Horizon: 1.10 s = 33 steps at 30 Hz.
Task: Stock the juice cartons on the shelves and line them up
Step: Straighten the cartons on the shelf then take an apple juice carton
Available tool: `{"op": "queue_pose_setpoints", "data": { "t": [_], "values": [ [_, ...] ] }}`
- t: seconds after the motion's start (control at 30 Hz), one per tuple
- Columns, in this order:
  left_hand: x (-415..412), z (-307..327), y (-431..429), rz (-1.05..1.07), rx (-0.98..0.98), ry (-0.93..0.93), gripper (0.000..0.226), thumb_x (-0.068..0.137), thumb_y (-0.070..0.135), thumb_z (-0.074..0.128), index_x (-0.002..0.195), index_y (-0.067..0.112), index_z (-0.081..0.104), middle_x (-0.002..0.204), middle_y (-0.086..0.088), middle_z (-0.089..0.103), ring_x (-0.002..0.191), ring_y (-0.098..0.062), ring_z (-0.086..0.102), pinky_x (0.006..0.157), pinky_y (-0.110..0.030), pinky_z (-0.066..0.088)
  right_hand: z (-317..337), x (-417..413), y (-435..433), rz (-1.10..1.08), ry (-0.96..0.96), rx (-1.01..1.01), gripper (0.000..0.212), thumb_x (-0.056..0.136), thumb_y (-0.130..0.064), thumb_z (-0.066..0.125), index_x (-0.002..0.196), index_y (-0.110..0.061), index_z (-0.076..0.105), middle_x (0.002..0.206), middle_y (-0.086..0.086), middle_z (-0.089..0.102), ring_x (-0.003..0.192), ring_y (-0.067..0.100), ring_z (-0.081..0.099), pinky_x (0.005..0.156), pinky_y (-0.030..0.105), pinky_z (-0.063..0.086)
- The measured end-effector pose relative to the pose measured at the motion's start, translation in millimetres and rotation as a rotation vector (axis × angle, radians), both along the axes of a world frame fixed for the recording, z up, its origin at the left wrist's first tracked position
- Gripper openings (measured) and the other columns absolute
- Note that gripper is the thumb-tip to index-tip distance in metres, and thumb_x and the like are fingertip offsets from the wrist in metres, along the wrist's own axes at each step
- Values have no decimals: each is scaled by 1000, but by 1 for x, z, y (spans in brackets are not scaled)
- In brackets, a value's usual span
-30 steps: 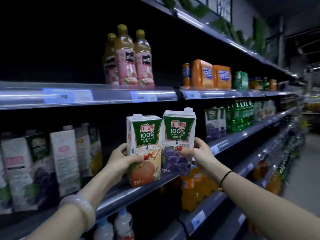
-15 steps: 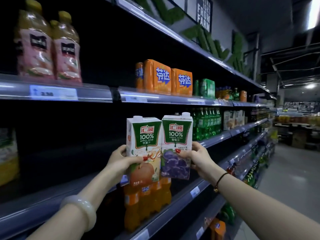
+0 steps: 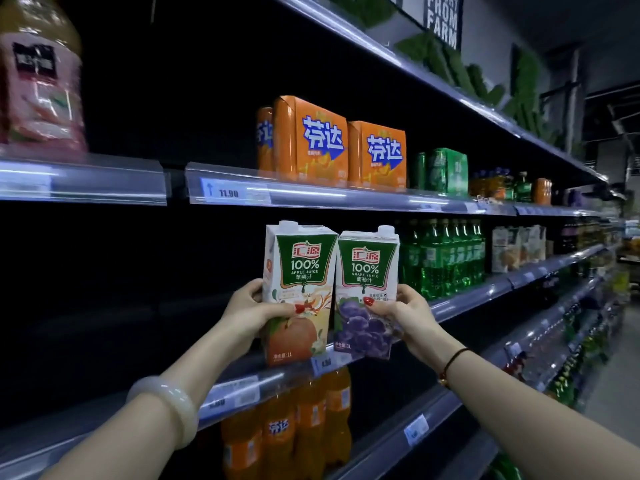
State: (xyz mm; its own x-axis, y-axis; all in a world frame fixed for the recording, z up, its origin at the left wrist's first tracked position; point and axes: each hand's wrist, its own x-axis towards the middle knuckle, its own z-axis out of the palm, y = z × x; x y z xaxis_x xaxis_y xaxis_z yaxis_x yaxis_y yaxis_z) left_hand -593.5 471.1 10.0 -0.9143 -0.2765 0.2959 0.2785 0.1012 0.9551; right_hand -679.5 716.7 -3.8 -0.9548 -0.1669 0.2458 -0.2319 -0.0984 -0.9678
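I hold two one-litre juice cartons upright, side by side, in front of the middle shelf [image 3: 242, 386]. My left hand [image 3: 252, 313] grips the apple juice carton [image 3: 298, 289] by its left side. The grape juice carton [image 3: 367, 292] is in my right hand [image 3: 401, 317], which holds its right side. The cartons touch each other, and their bottoms are level with the shelf's front rail. Behind them the shelf bay is dark and I see nothing on it.
Green bottles [image 3: 446, 258] stand on the same shelf just right of the cartons, with more cartons [image 3: 516, 247] farther along. Orange soda packs [image 3: 332, 147] and green packs [image 3: 446, 171] fill the shelf above. Orange soda bottles [image 3: 294, 427] stand below. The aisle floor [image 3: 620, 393] lies right.
I have moved right along the shelves with both cartons held together. The stocked cartons on the left have left the view, and the green bottles are much closer.
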Motion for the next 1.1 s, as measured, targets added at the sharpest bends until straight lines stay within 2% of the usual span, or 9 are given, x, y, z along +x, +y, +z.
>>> {"op": "queue_pose_setpoints", "data": {
  "t": [0.23,0.4,0.53,0.63,0.7,0.8,0.9,1.0,1.1],
  "values": [
    [-33,0,-26,125,32,-11,48,58,2,83,95,23,60,86,3,73,77,-19,71,62,-34,54,8,-65,-28,59,49,-1,57,73,0,71,124,-10,47,109,9,62,90,28,67,75,42,57],
    [-39,2,-39,185,42,-8,48,60,-2,81,97,21,61,86,1,74,72,-15,72,49,-24,53,7,-105,-54,106,89,31,56,72,3,72,122,-9,49,101,5,67,85,21,67,67,30,55],
    [-41,0,-42,242,72,-8,46,62,-7,78,96,20,62,79,4,75,68,-13,72,48,-23,52,-4,-131,-71,147,58,58,65,71,5,73,129,-6,44,110,11,63,92,23,64,66,25,52],
    [-41,-2,-44,285,76,-6,47,61,-9,78,96,19,62,78,5,75,67,-12,71,47,-22,52,-10,-147,-75,168,60,109,63,72,-6,78,126,-5,45,107,7,62,88,16,62,59,16,46],
    [-42,-5,-44,305,83,-15,49,61,-8,78,96,21,62,80,5,75,69,-13,72,49,-24,53,-12,-157,-75,178,46,125,59,73,-12,79,122,-6,47,103,6,62,84,12,60,63,19,47],
    [-44,-11,-42,320,100,-32,51,59,-7,80,97,22,62,83,3,75,73,-16,72,53,-27,53,-13,-167,-75,196,35,179,54,74,-16,78,118,-6,49,115,12,60,93,23,59,80,33,51],
    [-46,-15,-37,321,110,-43,52,57,-6,82,97,20,62,83,1,75,72,-17,72,50,-26,53,-13,-168,-72,213,20,238,77,73,-24,79,136,-3,40,129,13,54,111,31,55,99,44,46],
    [-48,-17,-29,295,117,-56,53,55,-5,82,98,17,62,83,0,75,71,-17,72,48,-25,54,-14,-163,-68,230,13,262,77,73,-24,79,137,-4,41,131,17,56,99,27,60,85,39,51],
    [-52,-17,-20,273,107,-61,51,57,-5,81,99,17,63,83,0,75,72,-17,72,50,-27,54,-13,-153,-58,207,26,428,57,79,-15,74,128,-1,49,125,13,60,89,16,61,71,24,48]
  ]
}}
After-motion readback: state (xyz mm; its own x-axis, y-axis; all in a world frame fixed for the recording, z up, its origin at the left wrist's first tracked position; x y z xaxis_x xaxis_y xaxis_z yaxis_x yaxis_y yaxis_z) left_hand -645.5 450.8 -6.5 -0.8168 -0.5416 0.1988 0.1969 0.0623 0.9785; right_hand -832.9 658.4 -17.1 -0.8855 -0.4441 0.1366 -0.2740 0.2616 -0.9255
